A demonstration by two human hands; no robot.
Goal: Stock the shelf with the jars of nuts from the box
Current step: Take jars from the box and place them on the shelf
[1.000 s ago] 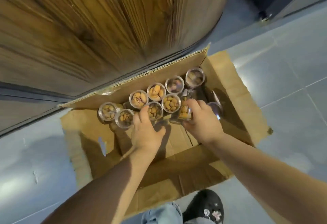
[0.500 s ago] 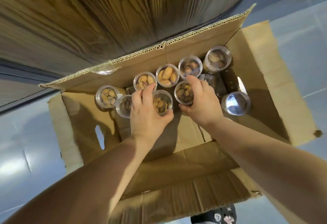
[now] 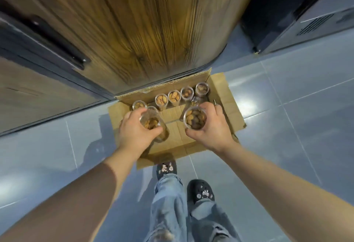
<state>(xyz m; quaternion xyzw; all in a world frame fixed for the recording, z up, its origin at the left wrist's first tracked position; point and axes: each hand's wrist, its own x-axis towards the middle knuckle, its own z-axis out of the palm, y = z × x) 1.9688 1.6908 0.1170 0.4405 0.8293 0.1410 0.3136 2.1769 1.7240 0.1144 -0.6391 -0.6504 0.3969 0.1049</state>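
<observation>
**Near, 6 o'clock.** My jeans [image 3: 168,203] and two dark clogs [image 3: 203,192] stand on the tiled floor [image 3: 287,127].

**Grip, 11 o'clock.** My left hand [image 3: 137,132] is wrapped round one clear jar of nuts, the left-hand jar [image 3: 150,122]. The fingers curl about its wall and the thumb is on the near side. The jar is lifted clear, above the near-left part of the box [image 3: 229,104].

**Grip, 1 o'clock.** My right hand [image 3: 214,128] clasps the right-hand jar [image 3: 195,120] the same way, mouth up, above the box's right half. Neither hand has slack, and each is closed firmly on its jar.

**Box, 12 o'clock.** It sits on the floor with its flaps spread. The jars in the box [image 3: 174,96] stand against the far wall.

**Count.**
- Two hands and two jars in hand.
- One box.
- Six upright jars in the box: four in a row along the far wall and two at the 10 o'clock end, one of them half hidden by my left fingers.
- One further clear object [image 3: 195,100] behind my right fingertips. I cannot tell what it is.

**Progress.** I judge this the carrying-off step, with two jars out and none seen shelved. No shelf is identifiable in view, and at least six jars are left to move.

**Far.** A wooden panel [image 3: 143,31] rises directly behind the box, with a dark unit [image 3: 268,2] at 1 o'clock.
</observation>
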